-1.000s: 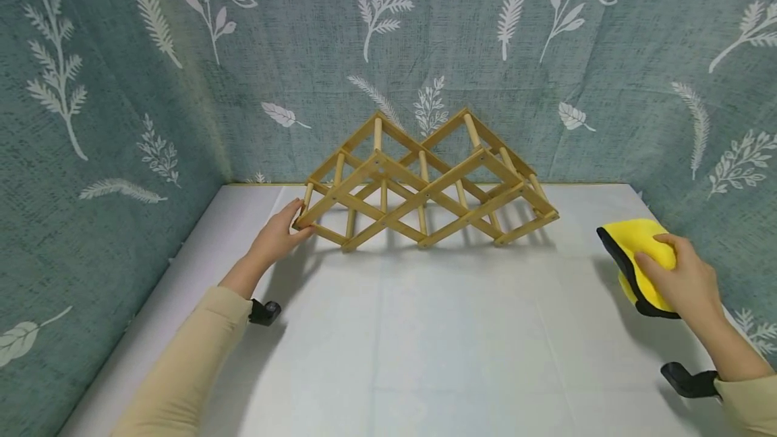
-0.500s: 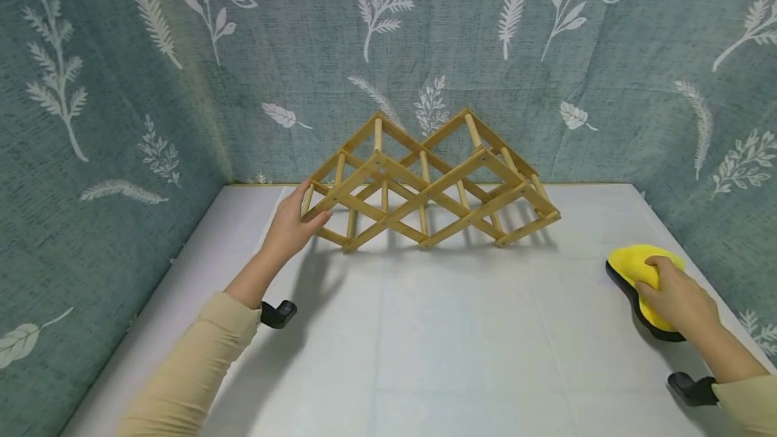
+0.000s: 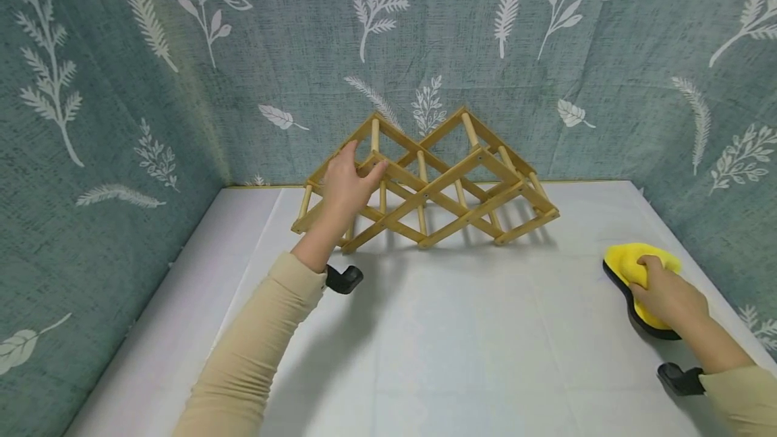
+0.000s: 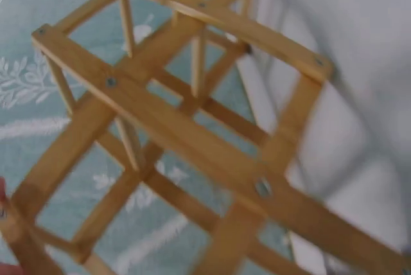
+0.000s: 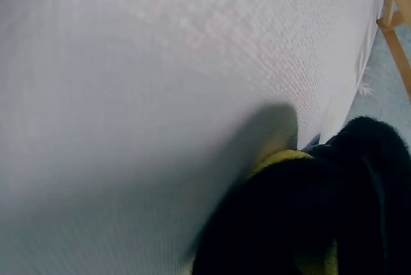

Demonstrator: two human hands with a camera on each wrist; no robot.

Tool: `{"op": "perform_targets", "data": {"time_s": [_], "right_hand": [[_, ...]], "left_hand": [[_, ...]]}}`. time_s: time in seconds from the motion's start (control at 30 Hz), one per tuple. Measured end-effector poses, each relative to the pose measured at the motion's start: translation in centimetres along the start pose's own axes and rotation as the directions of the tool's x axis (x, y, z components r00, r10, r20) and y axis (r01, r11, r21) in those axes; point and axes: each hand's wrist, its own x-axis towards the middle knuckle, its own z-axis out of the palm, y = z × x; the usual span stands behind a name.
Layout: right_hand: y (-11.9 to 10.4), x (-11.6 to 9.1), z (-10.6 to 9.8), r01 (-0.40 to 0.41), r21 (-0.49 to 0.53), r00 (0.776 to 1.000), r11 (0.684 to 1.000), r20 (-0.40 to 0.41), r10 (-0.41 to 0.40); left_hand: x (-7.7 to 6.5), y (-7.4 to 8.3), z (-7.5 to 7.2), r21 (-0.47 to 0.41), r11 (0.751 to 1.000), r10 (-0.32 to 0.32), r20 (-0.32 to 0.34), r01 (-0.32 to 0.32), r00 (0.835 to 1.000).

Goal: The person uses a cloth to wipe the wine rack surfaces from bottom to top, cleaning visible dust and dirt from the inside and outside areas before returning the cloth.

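A folding wooden wine rack [image 3: 452, 172] with two peaks stands at the back of the table, its lattice also filling the left wrist view. My left hand [image 3: 346, 187] is at the rack's left peak, thumb and fingers spread on either side of the front corner; their tips only just show at the left wrist view's edge. My right hand [image 3: 670, 295] grips a bunched yellow cloth [image 3: 625, 260] with black trim, low over the table at right. Dark folds of the cloth [image 5: 276, 204] hide the fingers in the right wrist view.
A white cloth covers the table [image 3: 461, 329]. Green leaf-patterned fabric [image 3: 473, 66] hangs close behind the rack and along both sides. Black wrist cameras [image 3: 344, 280] stick out below each hand.
My left hand has moved up and right from the rack's left end to its left peak; the rack stays put. My right hand has lowered the yellow cloth slightly toward the table.
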Motion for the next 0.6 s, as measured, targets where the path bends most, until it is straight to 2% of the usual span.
{"op": "perform_targets", "data": {"time_s": [0.13,0.27,0.47,0.6], "right_hand": [[-0.1,0.0,0.0,-0.002,0.005,1.000,1.000,0.010,0.002],[-0.2,0.0,-0.1,0.003,0.008,1.000,1.000,0.004,-0.003],[-0.3,-0.2,-0.1,0.006,0.006,1.000,1.000,-0.007,-0.006],[-0.3,-0.2,-0.2,0.020,0.011,1.000,1.000,-0.015,-0.020]], "left_hand": [[0.8,1.0,1.3,-0.002,0.999,-0.045,-0.028,0.045,0.999],[0.8,1.2,1.5,-0.053,0.997,-0.053,-0.039,0.051,0.998],[0.5,1.0,0.6,-0.111,0.994,0.014,-0.019,-0.016,1.000],[0.7,0.3,-0.8,-0.140,0.989,0.044,0.051,-0.037,0.998]]}}
